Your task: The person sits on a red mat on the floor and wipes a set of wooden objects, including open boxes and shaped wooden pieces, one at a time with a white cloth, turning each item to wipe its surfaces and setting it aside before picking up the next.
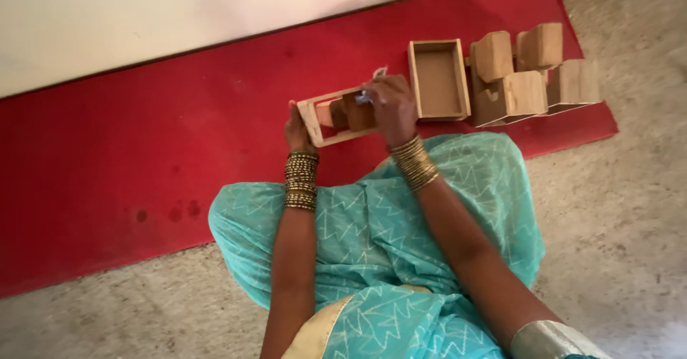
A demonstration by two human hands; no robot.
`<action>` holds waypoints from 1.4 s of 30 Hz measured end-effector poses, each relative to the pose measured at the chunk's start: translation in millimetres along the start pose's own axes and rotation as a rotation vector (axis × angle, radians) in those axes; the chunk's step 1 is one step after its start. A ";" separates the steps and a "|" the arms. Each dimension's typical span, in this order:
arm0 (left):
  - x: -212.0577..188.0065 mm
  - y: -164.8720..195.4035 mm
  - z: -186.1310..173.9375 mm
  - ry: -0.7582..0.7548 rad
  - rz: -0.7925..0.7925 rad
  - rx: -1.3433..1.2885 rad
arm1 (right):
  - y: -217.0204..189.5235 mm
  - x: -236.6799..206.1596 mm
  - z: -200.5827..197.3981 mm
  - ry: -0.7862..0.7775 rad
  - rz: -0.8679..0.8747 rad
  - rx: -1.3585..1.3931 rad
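My left hand (295,131) grips the near end of a small open wooden box (315,119), holding it above the red mat. My right hand (390,105) presses on the box's other end, fingers curled over a small wooden piece and a bit of pale material that I cannot make out. Both wrists carry stacks of gold bangles. The box's far end is hidden under my right hand.
A second open wooden box (438,80) lies on the red mat (143,151) just right of my hands. Several more wooden boxes (533,73) are piled further right. My lap in turquoise cloth (372,230) is below; grey floor surrounds the mat, a white wall behind.
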State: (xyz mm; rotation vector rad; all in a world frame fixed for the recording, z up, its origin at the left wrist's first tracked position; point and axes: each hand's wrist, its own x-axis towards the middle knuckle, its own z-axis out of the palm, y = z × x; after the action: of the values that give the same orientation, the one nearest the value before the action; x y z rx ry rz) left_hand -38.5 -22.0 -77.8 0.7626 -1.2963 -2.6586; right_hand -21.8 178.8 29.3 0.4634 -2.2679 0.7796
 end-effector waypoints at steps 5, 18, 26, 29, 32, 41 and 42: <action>2.5 -1.5 3.2 0.096 -0.064 0.038 | 11.0 -5.1 -20.1 -0.008 0.088 0.106; 3.6 -4.5 -3.5 0.161 -0.070 -0.137 | -23.4 -17.3 -35.6 -0.347 0.346 0.327; 4.0 -10.3 3.7 0.129 -0.067 -0.057 | -23.6 -10.8 -10.7 -0.189 -0.010 0.293; 5.5 -12.2 0.6 0.153 -0.050 -0.013 | -22.0 -17.5 -9.9 -0.339 -0.026 -0.064; 7.3 -11.9 -2.4 0.193 -0.038 0.107 | -25.7 -27.2 -9.4 -0.391 0.052 -0.050; -10.1 -2.9 7.2 0.030 -0.050 -0.180 | -55.7 -51.5 0.7 -0.276 -0.062 0.300; -8.9 -1.7 5.3 -0.009 -0.063 -0.216 | -53.2 -50.7 -1.5 -0.267 -0.078 0.303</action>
State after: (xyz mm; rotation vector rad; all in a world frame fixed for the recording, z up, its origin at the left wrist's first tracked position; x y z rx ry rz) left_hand -32.9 -14.5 -72.9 0.7735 -0.9794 -2.7939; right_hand 42.0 144.9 15.9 0.8351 -2.3634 1.0824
